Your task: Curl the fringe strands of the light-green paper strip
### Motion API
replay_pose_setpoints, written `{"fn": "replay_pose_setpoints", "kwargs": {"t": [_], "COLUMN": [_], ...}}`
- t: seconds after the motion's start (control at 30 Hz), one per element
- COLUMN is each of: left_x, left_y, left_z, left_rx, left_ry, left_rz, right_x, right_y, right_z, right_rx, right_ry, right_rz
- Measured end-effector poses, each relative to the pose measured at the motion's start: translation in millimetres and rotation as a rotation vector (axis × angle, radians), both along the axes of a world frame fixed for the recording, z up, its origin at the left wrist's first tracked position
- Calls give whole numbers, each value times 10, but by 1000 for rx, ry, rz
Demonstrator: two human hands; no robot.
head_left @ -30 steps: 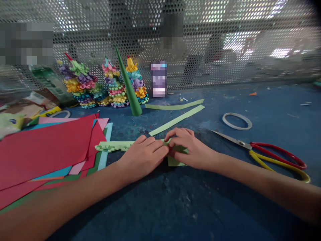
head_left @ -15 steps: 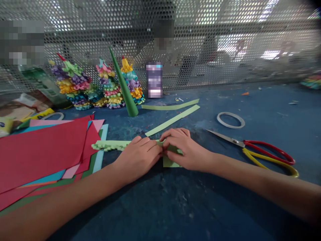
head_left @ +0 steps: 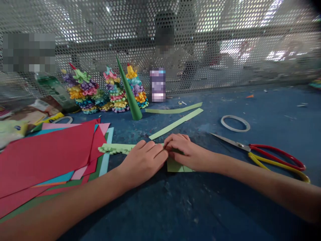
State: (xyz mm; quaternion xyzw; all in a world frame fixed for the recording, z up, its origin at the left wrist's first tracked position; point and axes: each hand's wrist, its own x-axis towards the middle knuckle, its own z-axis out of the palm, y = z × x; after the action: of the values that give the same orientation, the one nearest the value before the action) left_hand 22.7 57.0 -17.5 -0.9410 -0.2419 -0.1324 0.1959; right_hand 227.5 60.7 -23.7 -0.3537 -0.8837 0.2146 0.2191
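Note:
A light green paper strip [head_left: 117,147] lies across the table, its left part edged with small curled loops and its right part flat with cut slits. My left hand [head_left: 146,159] presses over the strip's middle, fingers bent together against it. Close beside it, my right hand [head_left: 184,150] pinches the strip with thumb and fingers; the fingertips are partly hidden. Beyond my hands lie two plain pale green paper strips [head_left: 177,123]. Scissors [head_left: 240,145] with one red and one yellow handle rest to the right, blades slightly apart.
Coloured paper sheets [head_left: 50,150] are stacked at left. A green paper cone [head_left: 130,97] stands before several curled-paper cones [head_left: 116,93]. A tape roll [head_left: 235,124] lies at right. At the back are a phone [head_left: 157,84], a green bottle [head_left: 56,90] and a perforated metal screen [head_left: 200,43], a person behind it.
The view has shifted a little, so everything appears slightly lower and further right. Both hands stay on the looped strip, with only small finger movement.

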Motion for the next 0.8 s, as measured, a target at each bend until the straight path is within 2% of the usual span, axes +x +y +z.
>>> {"fn": "replay_pose_setpoints", "kwargs": {"t": [0.23,0.5,0.8], "left_x": [-5,-3,-4], "left_y": [-19,-10,9], "left_z": [22,3,-1], "left_rx": [69,29,-22], "left_ry": [32,6,-27], "left_rz": [-16,-3,3], "right_x": [-22,-7,14], "right_y": [-42,-56,-23], "right_z": [25,-4,-4], "right_rx": [34,78,30], "right_ry": [-6,51,58], "right_rz": [-60,-50,-25]}}
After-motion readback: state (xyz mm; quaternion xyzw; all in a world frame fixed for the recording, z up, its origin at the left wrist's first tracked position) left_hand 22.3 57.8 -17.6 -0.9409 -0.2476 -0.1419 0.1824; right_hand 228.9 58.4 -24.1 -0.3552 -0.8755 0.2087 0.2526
